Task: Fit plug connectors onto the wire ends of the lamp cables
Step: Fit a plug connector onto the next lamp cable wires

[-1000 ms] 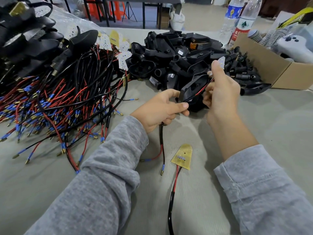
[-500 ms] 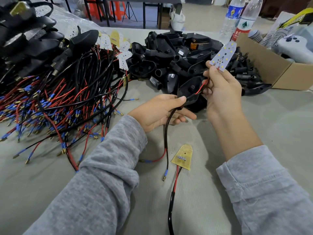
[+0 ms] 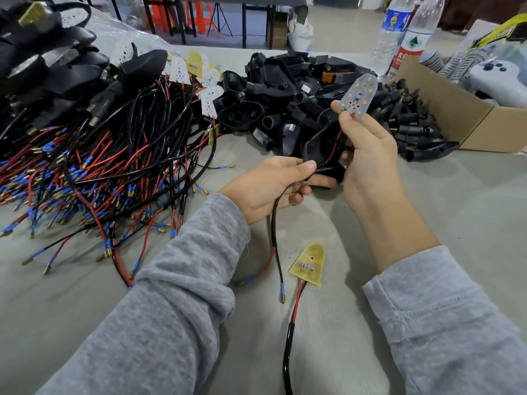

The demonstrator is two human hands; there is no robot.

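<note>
Grey woven cloth covers the workbench (image 3: 427,223) I am watching, with a concrete floor and dark table legs behind it. My right hand (image 3: 370,155) pinches a white tapered LED board (image 3: 360,96) dotted with small yellow chips, holding it upright above a glossy black plastic housing (image 3: 319,149). My left hand (image 3: 271,186) curls thumb and fingers around the sheathed black cable (image 3: 274,223) where it leaves that housing; its red and black wire ends, each blue-sleeved with a brass tip, trail down onto the cloth. One yellowed, arch-shaped circuit board (image 3: 309,265) lies face down near them with its own lead. A tangled heap of finished cables (image 3: 99,172) fills the left side, a pile of black housings (image 3: 285,104) sits at centre, and two clear water bottles (image 3: 405,32) stand beside one cardboard box (image 3: 467,118).
</note>
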